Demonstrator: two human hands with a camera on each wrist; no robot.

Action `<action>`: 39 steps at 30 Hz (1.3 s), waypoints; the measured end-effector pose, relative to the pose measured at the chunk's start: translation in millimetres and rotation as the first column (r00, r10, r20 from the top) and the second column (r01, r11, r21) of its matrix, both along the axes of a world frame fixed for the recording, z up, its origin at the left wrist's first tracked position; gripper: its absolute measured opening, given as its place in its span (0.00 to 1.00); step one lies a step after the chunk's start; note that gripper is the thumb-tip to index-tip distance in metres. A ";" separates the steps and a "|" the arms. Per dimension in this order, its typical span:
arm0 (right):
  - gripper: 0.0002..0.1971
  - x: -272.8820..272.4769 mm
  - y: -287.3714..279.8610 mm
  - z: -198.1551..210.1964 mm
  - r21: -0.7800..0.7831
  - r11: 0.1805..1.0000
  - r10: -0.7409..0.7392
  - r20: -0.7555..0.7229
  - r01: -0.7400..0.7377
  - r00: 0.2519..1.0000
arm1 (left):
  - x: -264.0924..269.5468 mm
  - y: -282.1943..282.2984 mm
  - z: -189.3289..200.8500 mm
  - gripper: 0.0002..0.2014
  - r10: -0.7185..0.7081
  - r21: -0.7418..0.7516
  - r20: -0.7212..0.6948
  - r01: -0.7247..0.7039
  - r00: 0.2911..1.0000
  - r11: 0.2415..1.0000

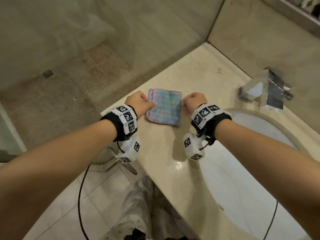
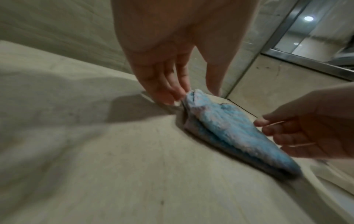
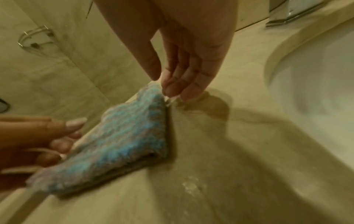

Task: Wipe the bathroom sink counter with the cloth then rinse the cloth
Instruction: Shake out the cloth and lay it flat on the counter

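A folded cloth (image 1: 164, 108) with blue and pink stripes lies flat on the beige sink counter (image 1: 190, 70), left of the basin. My left hand (image 1: 143, 103) is at its left edge, thumb lying on the fabric. In the left wrist view the left hand (image 2: 195, 92) has its fingertips (image 2: 172, 97) touching a raised corner of the cloth (image 2: 239, 133), thumb apart. My right hand (image 1: 188, 103) is at the right edge. In the right wrist view the right hand (image 3: 164, 84) has straight fingers (image 3: 182, 91) meeting the counter beside the cloth (image 3: 124, 136), gripping nothing.
A white oval basin (image 1: 242, 161) is sunk into the counter at right, with a chrome faucet (image 1: 266, 90) behind it. Water drops (image 1: 176, 165) lie near the counter's front edge. Left of the counter is a glass shower wall and tiled floor with a drain (image 1: 47, 73).
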State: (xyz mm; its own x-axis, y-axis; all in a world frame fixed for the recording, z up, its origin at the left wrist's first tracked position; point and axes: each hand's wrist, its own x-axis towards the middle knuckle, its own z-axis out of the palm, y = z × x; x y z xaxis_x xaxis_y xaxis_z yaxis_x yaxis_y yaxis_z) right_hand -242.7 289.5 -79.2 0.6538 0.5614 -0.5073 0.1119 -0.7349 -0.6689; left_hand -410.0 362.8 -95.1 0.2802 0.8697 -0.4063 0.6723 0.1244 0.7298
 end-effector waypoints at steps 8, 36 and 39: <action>0.15 -10.8 -6.8 0.0 -0.056 0.995 0.079 -0.002 -0.079 0.997 | 14.7 -1.8 2.6 0.11 -0.187 0.099 -0.288 0.223 0.939 0.970; 0.40 -10.8 -20.6 -8.6 -0.346 0.585 0.773 0.513 -0.734 0.374 | -1.9 -3.0 -3.7 0.31 -0.559 0.358 -0.448 0.713 0.697 0.603; 0.45 -4.6 -26.8 -17.8 -0.504 0.493 0.856 0.425 -0.709 0.293 | -7.0 -0.1 -12.5 0.39 -0.620 0.220 -0.539 0.805 0.571 0.550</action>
State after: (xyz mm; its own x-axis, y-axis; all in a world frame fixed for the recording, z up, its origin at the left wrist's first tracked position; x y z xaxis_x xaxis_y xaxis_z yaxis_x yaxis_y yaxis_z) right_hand -247.4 262.7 -97.0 0.1187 0.9148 -0.3861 0.9829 -0.1634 -0.0850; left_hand -417.0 362.7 -107.7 0.7954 0.5322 -0.2899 0.6005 -0.7566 0.2588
